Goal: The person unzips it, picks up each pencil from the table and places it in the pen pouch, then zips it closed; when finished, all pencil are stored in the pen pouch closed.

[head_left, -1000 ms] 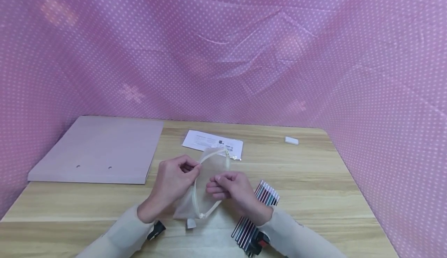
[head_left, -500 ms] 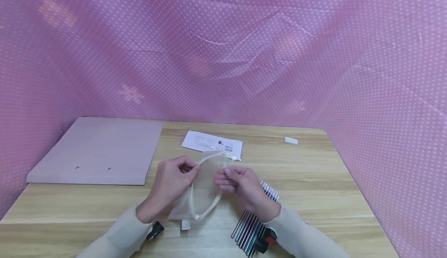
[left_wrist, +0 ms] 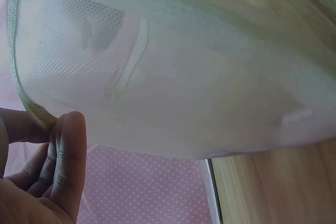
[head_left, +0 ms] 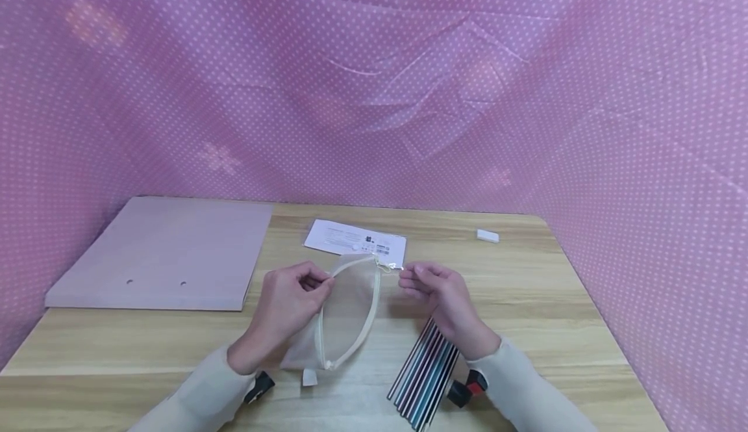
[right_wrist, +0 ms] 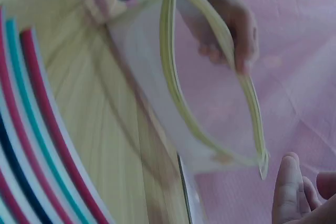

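My left hand [head_left: 298, 305] pinches one edge of a translucent mesh zipper pouch [head_left: 347, 302] between thumb and forefinger. The pouch's mouth gapes wide, its pale yellow zipper [right_wrist: 176, 72] running along both edges, and nothing shows inside. In the left wrist view the see-through mesh [left_wrist: 173, 87] fills most of the picture. My right hand [head_left: 447, 299] is held just right of the pouch, fingers loosely bent and holding nothing. Under that wrist lies a row of pencils [head_left: 423, 377] in red, teal and dark colours, partly hidden by the hand.
A white printed packet [head_left: 350, 236] lies behind the pouch. Farther right is a small white eraser-like block [head_left: 487, 236]. A large pale pink board [head_left: 169, 250] with two holes takes up the left of the wooden table [head_left: 555, 328]. Pink dotted cloth [head_left: 409, 94] hangs around it.
My right hand has drawn out of the pouch's mouth and moved right, past its edge. My left hand keeps its pinch on the pouch, which has shifted slightly left at the bottom.
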{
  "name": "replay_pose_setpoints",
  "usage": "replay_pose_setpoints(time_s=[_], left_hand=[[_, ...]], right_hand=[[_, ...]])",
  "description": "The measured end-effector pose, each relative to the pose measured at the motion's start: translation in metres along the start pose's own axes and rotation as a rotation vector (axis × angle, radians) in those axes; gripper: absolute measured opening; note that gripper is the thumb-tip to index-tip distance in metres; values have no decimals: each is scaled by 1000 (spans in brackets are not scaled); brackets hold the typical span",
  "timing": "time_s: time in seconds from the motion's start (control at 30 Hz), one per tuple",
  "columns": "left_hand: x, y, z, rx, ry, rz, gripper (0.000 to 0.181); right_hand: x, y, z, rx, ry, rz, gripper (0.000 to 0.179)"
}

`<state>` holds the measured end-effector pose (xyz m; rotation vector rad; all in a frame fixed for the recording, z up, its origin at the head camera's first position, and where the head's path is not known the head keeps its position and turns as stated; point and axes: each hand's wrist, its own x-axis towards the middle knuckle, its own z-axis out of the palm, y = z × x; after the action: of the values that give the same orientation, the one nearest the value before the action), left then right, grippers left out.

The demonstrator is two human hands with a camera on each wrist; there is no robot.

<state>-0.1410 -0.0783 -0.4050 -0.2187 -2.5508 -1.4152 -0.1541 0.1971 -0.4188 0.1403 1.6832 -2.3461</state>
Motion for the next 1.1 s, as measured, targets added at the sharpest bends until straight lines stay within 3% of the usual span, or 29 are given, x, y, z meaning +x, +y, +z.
replay_pose_setpoints(time_s=[0.13, 0.3, 0.43, 0.53, 0.7, 0.9, 1.1], left_hand=[[0, -1, 0, -3, 1, 0, 5], [0, -4, -2, 12, 6, 0, 4], [1, -5, -3, 15, 9, 7, 5], [2, -5, -3, 16, 11, 15, 4], [2, -3, -1, 11, 2, 3, 5], [0, -1, -1, -11, -13, -36, 10], [-1, 0, -1, -16, -23, -53, 9]], right_hand=[[2, -3, -15, -80, 38, -46, 26], [-1, -5, -31, -368, -21, -100, 41], [-5, -4, -38, -674, -174, -217, 40], [-6, -3, -41, -831, -322, -288, 44], [-5, 2, -43, -972, -518, -289, 56], [-4, 9, -44, -1108, -719, -370, 48], [-3, 13, -45, -1273, -834, -382, 47]])
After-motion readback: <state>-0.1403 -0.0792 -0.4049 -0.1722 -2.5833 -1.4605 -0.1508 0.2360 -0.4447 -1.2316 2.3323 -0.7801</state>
